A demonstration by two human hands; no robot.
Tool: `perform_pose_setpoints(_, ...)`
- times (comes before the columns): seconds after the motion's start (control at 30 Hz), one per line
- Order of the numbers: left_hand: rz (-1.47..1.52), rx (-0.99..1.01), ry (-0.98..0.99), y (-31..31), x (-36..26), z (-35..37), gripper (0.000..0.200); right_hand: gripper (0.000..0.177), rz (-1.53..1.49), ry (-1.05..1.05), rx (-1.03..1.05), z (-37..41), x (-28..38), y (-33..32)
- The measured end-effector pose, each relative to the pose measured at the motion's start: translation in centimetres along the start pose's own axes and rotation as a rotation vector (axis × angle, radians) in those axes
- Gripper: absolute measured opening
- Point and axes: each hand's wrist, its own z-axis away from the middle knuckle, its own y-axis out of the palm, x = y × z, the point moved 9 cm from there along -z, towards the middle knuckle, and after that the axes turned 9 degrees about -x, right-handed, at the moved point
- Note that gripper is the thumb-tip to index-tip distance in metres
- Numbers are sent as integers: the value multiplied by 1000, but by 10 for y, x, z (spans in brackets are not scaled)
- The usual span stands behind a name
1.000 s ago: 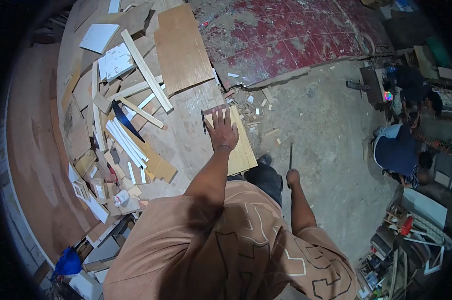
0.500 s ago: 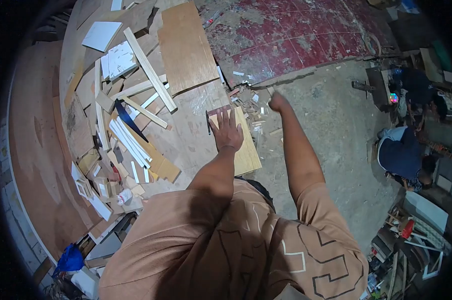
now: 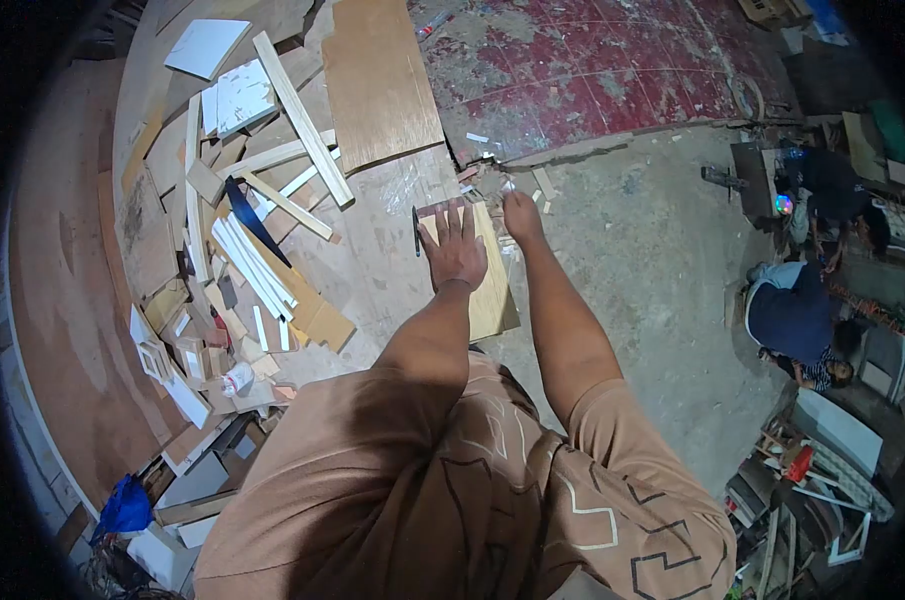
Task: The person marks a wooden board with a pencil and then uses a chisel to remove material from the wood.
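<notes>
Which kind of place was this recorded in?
Probably a small woodworking shop: wood offcuts and white strips lie heaped on the work surface, and a large plywood sheet lies beyond them.

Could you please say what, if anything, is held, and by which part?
The left hand lies flat on the board; whether the closed right hand holds anything cannot be told.

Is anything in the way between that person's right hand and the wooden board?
Nothing visible blocks the right hand from the board's right edge. On top, though, the left hand lies spread over the far part, covering some of it. I can't make out what the right hand holds.
</notes>
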Motion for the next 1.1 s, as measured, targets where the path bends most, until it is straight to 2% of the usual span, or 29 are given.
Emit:
perform_pose_setpoints(0.03, -6, 3, -4, 1, 0, 0, 67, 44, 32, 65, 7, 14, -19, -9)
perform_pose_setpoints(0.1, -12, -15, 6, 3, -1, 0, 67, 48, 149, 4, 13, 39, -52, -22)
perform_pose_setpoints(0.23, 1, -36, 1, 1, 0, -1, 68, 49, 246, 106, -94, 101, -143, -50)
perform_pose_setpoints(0.3, 5, -78, 9, 4, 0, 0, 69, 48, 215, 116, -37, 131, -153, -68)
perform_pose_setpoints(0.37, 14, -86, 9, 3, 0, 1, 70, 48, 293, 225, 75, 161, -181, -80)
perform_pose_setpoints(0.43, 23, -75, 5, -2, -1, 0, 70, 46, 201, 229, -2, 192, -206, -94)
perform_pose_setpoints(0.5, 34, -58, 1, -4, -1, 1, 70, 45, 112, 319, -31, 223, -237, -102)
perform_pose_setpoints(0.6, 37, -38, -8, 0, 0, 0, 69, 45, 56, 414, -13, 247, -227, -109)
perform_pose_setpoints(0.73, -38, -55, 8, 4, -1, 0, 69, 43, -16, 450, 50, 236, -206, -94)
perform_pose_setpoints(0.9, -29, -58, 0, 3, 0, 0, 68, 40, -103, 272, 171, 192, -130, -63)
perform_pose_setpoints(1.1, 23, -56, 0, 3, 1, 0, 68, 38, -99, 268, 294, 174, -115, -49)
